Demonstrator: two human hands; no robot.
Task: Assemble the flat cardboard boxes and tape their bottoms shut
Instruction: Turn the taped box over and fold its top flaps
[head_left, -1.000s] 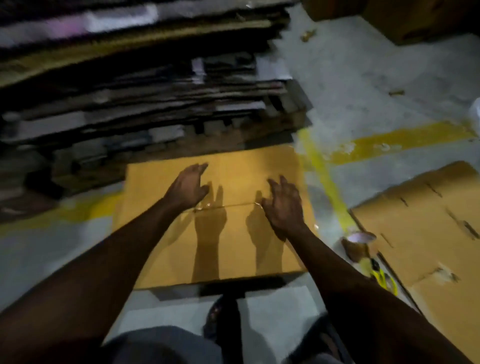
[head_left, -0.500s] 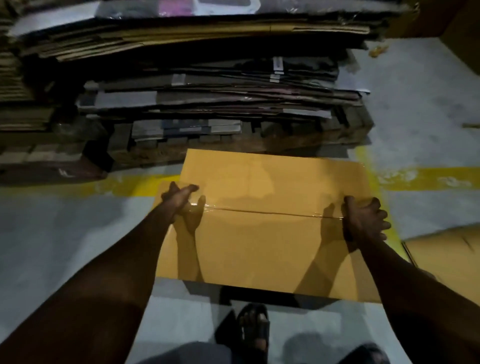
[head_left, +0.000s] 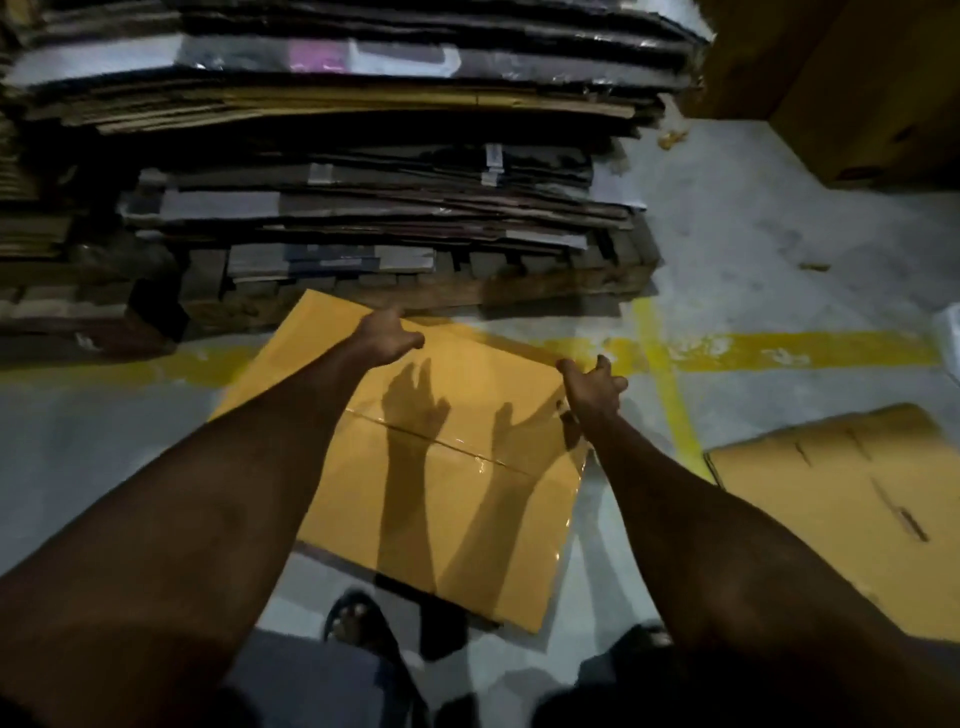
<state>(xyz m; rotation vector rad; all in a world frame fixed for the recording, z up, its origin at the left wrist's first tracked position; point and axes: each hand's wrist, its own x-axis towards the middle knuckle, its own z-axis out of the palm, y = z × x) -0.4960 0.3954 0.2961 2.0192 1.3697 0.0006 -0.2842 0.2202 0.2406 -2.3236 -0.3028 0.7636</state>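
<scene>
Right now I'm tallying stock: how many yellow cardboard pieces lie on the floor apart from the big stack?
2: the taped box under the left hand and right hand, and a flat sheet at the right edge. More may be hidden out of frame.

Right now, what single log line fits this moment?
stage: box bottom taped | left hand: on far edge of box | right hand: at right edge | tape seam: closed | flat cardboard: on floor, right
</scene>
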